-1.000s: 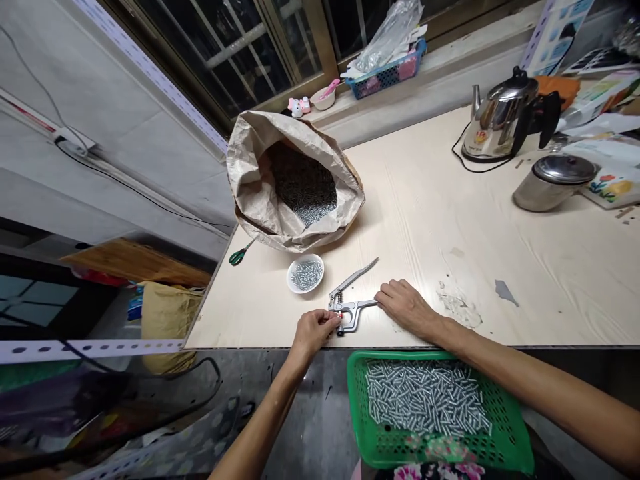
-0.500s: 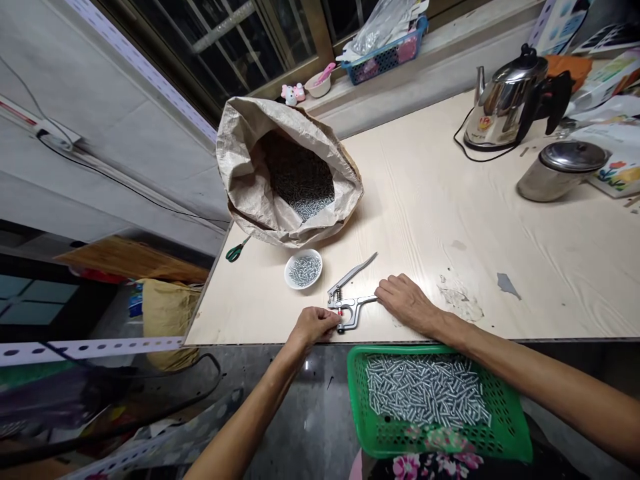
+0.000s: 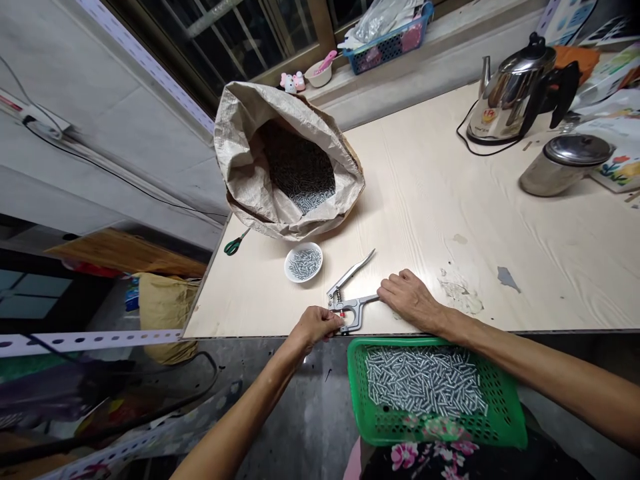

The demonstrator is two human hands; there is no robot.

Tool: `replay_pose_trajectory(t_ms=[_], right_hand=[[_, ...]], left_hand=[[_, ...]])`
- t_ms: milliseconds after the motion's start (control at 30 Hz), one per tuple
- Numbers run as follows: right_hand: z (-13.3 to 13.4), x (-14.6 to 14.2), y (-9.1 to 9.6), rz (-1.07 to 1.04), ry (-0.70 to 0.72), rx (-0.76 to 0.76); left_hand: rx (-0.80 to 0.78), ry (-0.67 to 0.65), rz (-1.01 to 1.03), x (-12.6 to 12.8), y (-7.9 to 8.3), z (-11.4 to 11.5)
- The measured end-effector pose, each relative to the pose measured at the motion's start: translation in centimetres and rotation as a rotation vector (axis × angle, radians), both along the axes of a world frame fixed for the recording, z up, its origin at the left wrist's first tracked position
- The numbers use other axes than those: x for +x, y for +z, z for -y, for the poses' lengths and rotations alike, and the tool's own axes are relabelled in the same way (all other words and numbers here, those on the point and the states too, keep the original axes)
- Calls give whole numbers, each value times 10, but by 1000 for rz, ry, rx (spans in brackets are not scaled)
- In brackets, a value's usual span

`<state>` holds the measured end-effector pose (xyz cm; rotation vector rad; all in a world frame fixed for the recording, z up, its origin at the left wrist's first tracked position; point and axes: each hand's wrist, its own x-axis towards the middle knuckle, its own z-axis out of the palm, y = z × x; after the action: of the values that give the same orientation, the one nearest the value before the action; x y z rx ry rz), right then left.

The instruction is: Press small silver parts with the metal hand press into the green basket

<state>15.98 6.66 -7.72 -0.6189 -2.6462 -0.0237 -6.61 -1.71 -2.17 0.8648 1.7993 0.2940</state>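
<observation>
A grey metal pair of snap pliers [image 3: 356, 308] lies near the table's front edge, its upper lever swung up. My right hand [image 3: 407, 299] is closed around the end of its lower handle. At the jaw, beside the red tip, my left hand [image 3: 319, 325] is closed in a pinch; whatever sits between its fingertips is too small to make out. Just behind the pliers stands a white bowl [image 3: 304, 263] of small silvery metal pieces. A green plastic basket [image 3: 361, 437] below the table edge holds many silvery, spring-like cylinders.
A large open sack [image 3: 240, 143] with metal pieces inside stands behind the bowl. Green-handled scissors [image 3: 233, 247] lie at the left. A steel kettle [image 3: 510, 100] and a lidded steel canister [image 3: 555, 170] stand at the right. A blue basket [image 3: 385, 53] rests on the windowsill.
The view has shifted slightly. My left fingertips have moved a little further into the jaw of the pliers. My right hand keeps its hold on the handle.
</observation>
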Motion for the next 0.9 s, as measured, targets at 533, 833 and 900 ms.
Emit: replay_pose_trajectory(t_ms=[533, 833, 900], right_hand=[[0, 4, 1, 29, -7, -32], [-3, 1, 5, 77, -1, -146], [-4, 2, 10, 106, 11, -200]], left_hand=[[-37, 25, 14, 3, -3, -1], [8, 86, 46, 6, -2, 3], [-2, 96, 56, 6, -1, 3]])
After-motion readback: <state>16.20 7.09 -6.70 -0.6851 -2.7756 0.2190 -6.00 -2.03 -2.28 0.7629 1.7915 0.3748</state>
